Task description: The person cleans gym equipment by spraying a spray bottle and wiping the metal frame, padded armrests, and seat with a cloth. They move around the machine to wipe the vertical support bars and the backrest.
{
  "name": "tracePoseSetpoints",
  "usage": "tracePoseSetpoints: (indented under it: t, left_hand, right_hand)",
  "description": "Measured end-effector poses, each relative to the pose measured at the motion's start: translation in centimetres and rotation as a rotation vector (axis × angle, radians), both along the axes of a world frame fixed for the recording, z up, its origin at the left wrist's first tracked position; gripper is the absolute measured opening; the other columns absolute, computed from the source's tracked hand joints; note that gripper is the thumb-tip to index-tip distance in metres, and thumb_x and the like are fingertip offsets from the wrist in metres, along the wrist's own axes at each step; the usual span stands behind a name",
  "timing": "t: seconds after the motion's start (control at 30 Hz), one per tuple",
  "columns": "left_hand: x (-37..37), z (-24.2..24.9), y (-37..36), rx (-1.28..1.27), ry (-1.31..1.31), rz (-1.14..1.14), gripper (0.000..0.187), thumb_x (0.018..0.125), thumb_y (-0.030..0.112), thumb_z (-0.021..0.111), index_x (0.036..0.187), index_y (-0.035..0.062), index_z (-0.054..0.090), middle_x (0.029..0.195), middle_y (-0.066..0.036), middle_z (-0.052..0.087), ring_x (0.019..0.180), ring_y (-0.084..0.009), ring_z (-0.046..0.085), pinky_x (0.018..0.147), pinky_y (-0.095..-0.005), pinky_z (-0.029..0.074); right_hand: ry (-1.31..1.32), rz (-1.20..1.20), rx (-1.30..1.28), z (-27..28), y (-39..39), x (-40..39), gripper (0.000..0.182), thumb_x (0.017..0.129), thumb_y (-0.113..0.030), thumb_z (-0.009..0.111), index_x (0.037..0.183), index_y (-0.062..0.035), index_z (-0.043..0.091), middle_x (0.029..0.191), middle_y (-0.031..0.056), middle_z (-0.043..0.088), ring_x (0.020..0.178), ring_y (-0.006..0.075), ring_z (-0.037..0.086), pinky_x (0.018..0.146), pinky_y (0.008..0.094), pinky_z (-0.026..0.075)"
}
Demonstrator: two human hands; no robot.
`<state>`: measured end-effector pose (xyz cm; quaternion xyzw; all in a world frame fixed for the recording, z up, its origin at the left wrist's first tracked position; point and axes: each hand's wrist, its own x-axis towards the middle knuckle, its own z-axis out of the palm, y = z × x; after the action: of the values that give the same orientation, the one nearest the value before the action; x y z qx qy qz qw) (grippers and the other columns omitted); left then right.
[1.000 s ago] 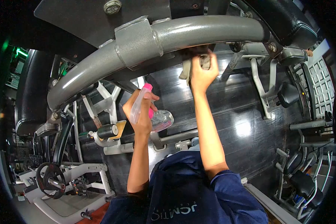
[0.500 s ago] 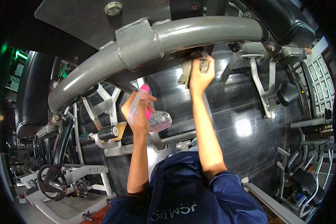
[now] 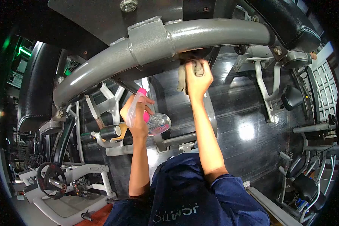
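My left hand (image 3: 135, 113) is closed around a clear spray bottle (image 3: 160, 124) with a pink nozzle and collar, its round body tilted to the right. Bunched in my right hand (image 3: 199, 81) is a greyish-beige cloth (image 3: 182, 79), part of which hangs down beside the fingers. That hand is right under the thick curved grey tube (image 3: 222, 32) of a gym machine, the cloth overlapping a dark part below it. A welded bracket (image 3: 148, 41) wraps the tube to the left of the cloth.
Black padded cushions (image 3: 39, 86) flank the tube at both ends. A white frame with a black handwheel (image 3: 51, 180) stands at lower left. More machines with a small black seat (image 3: 292, 99) are at right, over a glossy dark floor (image 3: 245, 150).
My right hand with the cloth has shifted slightly left and down. The tube appears a little further right in view. The spray bottle stays in my left hand.
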<state>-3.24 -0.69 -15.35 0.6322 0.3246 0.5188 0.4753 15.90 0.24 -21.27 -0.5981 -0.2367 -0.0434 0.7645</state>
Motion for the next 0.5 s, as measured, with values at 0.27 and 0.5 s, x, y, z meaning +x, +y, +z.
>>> tracePoseSetpoints:
  t: [0.27, 0.5]
  left_hand:
    - [-0.3, 0.2, -0.1, 0.006, -0.008, -0.016, 0.04, 0.095, 0.033, 0.056, 0.08, -0.0038, 0.064, 0.073, -0.014, 0.066, 0.051, -0.0134, 0.055, 0.05, -0.0263, 0.039]
    - [-0.1, 0.2, 0.0, 0.0, 0.002, -0.029, 0.041, 0.095, 0.032, 0.056, 0.078, -0.005, 0.063, 0.073, -0.015, 0.066, 0.05, -0.0141, 0.055, 0.05, -0.0267, 0.04]
  right_hand:
    - [-0.069, 0.088, -0.147, -1.1, -0.3, -0.7, 0.027, 0.071, -0.015, 0.077, 0.092, 0.001, 0.07, 0.085, 0.0151, 0.071, 0.078, 0.0239, 0.07, 0.073, 0.0324, 0.053]
    - [-0.376, -0.035, 0.011, 6.2, -0.9, -1.8, 0.024, 0.068, -0.012, 0.08, 0.088, -0.0038, 0.071, 0.08, 0.0138, 0.067, 0.073, 0.0304, 0.067, 0.065, 0.0379, 0.051]
